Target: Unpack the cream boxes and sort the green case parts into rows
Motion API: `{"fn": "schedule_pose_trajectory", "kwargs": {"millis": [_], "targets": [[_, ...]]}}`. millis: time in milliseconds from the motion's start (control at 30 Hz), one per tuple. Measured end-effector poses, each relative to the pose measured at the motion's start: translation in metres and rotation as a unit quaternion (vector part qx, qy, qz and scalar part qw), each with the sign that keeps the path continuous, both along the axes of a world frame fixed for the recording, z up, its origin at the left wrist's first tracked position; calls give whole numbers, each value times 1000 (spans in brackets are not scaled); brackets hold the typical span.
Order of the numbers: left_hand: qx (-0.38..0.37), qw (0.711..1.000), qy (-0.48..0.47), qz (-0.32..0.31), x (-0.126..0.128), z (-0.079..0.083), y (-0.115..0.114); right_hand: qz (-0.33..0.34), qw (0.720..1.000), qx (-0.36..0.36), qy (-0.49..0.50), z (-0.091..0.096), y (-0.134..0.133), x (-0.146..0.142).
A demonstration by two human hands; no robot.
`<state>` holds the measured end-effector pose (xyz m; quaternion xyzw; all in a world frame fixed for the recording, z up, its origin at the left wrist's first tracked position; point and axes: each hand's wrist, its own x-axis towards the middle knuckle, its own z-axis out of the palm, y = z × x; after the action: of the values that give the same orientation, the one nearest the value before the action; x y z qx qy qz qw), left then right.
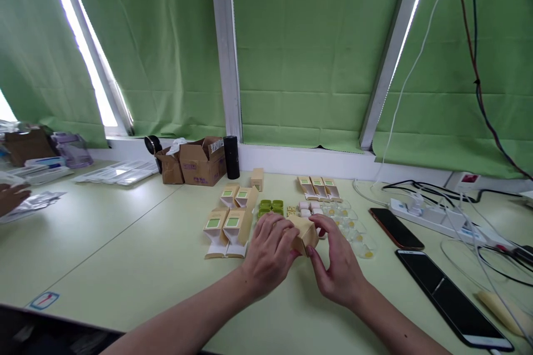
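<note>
Both hands meet over a small tan cardboard box (305, 234) low above the pale green table (125, 244). My left hand (270, 249) curls its fingers round the box's left side. My right hand (339, 263) pinches its right side, thumb underneath. Just left of them stand open tan boxes with green labels (227, 227), and two more stand behind those (237, 197). Small green pots (270, 207), small white pieces (308, 208) and clear plastic shells (353, 230) lie just beyond my hands.
Three flat tan boxes (320, 187) lie further back. Brown cartons (202, 162) and a black cylinder (231, 157) stand by the window sill. Two phones (395, 228) (452, 297), a power strip (428, 215) and cables fill the right. Another person's hand (10, 197) rests at far left.
</note>
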<state>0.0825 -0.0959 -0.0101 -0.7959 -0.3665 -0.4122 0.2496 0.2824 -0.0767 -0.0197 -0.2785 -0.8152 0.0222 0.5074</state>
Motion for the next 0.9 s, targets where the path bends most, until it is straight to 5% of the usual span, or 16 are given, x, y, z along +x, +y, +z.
{"fn": "schedule_pose_trajectory", "kwargs": {"millis": [433,900], "targets": [[81,993,82,35,-1,-4,4,-31,997,-9,-65,-9,-3,-4],[-4,996,86,25,8,-3,0,-45,998,2,-50,-15,6,-6]]}}
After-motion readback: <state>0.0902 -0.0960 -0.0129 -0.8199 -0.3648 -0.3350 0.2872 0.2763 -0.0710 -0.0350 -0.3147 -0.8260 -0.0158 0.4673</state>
